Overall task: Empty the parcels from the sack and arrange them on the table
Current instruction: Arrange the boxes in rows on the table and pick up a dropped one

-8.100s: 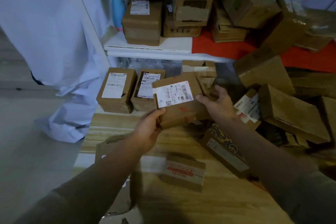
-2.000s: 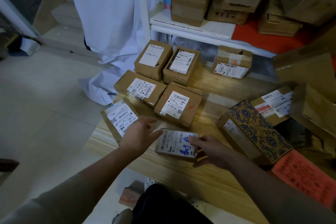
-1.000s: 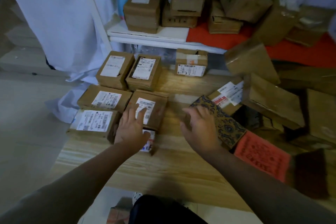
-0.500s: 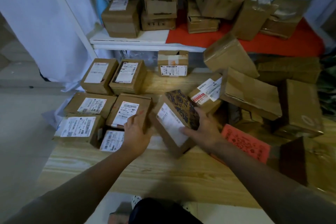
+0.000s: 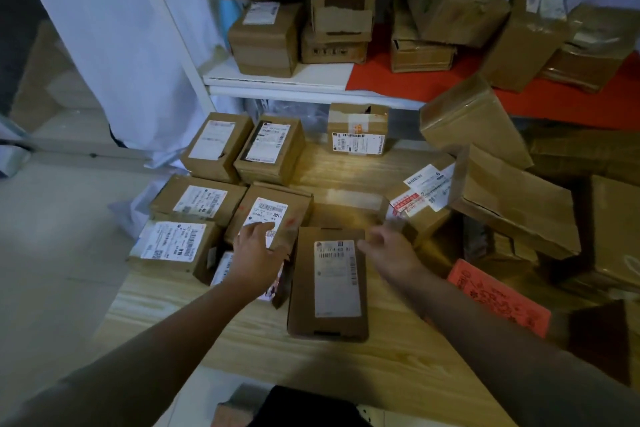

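A long brown parcel [image 5: 329,284] lies label-up on the wooden table [image 5: 346,367], beside several labelled cardboard parcels set in rows at the left. My left hand [image 5: 256,253] rests flat, fingers straight, on the label of a parcel [image 5: 273,211] in the middle row and covers part of a small white-labelled parcel [image 5: 221,269] under it. My right hand [image 5: 391,246] hovers just right of the long parcel's far end, fingers loosely curled, holding nothing. No sack is in view.
A loose heap of larger brown boxes [image 5: 512,198] fills the table's right side, with a red printed packet [image 5: 498,295] in front. A white shelf [image 5: 277,80] with a red cloth and stacked boxes stands behind. The table's left edge drops to a tiled floor.
The patterned box my right hand gripped now lies flat, label-up, beside the rows. My right hand has let go and drawn back to the right; my left hand stays on the middle parcel.
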The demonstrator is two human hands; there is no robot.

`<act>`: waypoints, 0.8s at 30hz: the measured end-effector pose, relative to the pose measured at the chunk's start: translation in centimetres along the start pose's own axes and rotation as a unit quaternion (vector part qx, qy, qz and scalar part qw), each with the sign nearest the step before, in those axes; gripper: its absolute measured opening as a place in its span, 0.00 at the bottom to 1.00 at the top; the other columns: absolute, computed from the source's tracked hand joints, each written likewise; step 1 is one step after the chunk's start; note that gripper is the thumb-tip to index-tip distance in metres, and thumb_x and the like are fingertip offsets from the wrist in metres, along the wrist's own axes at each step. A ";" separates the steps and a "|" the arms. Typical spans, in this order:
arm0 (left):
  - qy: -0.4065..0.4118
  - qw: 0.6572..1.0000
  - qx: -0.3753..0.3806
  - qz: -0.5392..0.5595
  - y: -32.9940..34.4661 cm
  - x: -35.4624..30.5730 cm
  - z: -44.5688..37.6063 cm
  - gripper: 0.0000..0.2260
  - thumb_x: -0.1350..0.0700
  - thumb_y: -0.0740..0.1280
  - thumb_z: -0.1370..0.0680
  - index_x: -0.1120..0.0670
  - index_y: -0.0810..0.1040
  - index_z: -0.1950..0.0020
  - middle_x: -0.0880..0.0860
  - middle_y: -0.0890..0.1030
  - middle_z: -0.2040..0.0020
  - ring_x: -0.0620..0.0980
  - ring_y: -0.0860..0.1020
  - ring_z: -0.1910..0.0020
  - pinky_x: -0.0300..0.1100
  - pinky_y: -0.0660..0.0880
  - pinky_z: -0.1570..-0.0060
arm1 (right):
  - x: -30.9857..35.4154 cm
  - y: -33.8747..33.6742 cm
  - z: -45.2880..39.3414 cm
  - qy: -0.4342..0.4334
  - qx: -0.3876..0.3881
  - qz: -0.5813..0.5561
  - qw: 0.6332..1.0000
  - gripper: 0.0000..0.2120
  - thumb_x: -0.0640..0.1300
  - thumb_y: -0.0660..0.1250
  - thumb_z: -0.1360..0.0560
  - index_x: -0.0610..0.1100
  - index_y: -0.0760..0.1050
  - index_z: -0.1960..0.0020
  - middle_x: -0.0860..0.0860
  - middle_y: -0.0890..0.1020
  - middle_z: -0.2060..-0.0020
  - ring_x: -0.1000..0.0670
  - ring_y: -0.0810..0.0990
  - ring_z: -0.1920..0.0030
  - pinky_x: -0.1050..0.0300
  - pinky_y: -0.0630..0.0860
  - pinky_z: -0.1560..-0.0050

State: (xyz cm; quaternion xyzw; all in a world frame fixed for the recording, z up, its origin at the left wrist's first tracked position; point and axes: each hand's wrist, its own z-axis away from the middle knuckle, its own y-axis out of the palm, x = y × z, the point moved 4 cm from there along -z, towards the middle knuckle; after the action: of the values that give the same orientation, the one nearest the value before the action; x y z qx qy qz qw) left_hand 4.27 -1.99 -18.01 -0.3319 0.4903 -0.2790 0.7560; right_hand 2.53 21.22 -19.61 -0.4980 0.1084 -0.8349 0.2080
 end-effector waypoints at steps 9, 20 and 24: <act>0.080 0.993 0.033 0.079 -1.7 -5.5 -9.0 0.25 0.53 0.66 0.21 0.55 0.65 0.25 0.55 0.70 0.29 0.52 0.72 0.34 0.43 0.73 0.38 | 8.5 -3.5 -8.7 -0.052 -0.101 0.100 0.989 0.28 0.46 0.72 0.25 0.47 0.67 0.28 0.48 0.75 0.35 0.49 0.75 0.38 0.54 0.75 0.44; 0.013 0.945 0.166 0.280 0.7 -12.9 -22.5 0.27 0.50 0.64 0.19 0.51 0.59 0.23 0.45 0.70 0.35 0.46 0.69 0.36 0.43 0.66 0.43 | 8.7 -7.2 -22.5 0.114 -0.147 -0.038 0.982 0.32 0.46 0.75 0.29 0.43 0.67 0.29 0.45 0.77 0.38 0.43 0.76 0.36 0.44 0.75 0.36; -0.016 0.917 0.229 0.326 2.6 -14.1 -25.2 0.23 0.49 0.66 0.21 0.49 0.64 0.27 0.50 0.74 0.34 0.50 0.72 0.35 0.48 0.70 0.42 | 8.8 -6.8 -24.1 0.126 -0.127 -0.049 0.983 0.28 0.39 0.72 0.27 0.47 0.67 0.30 0.46 0.76 0.38 0.43 0.75 0.37 0.41 0.73 0.34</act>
State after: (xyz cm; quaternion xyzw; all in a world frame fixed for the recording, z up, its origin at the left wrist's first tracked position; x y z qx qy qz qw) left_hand -23.99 4.40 -19.73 0.0244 0.4815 -0.1162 0.8684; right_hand -23.89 22.63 -21.64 -0.4162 0.2139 -0.8795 0.0865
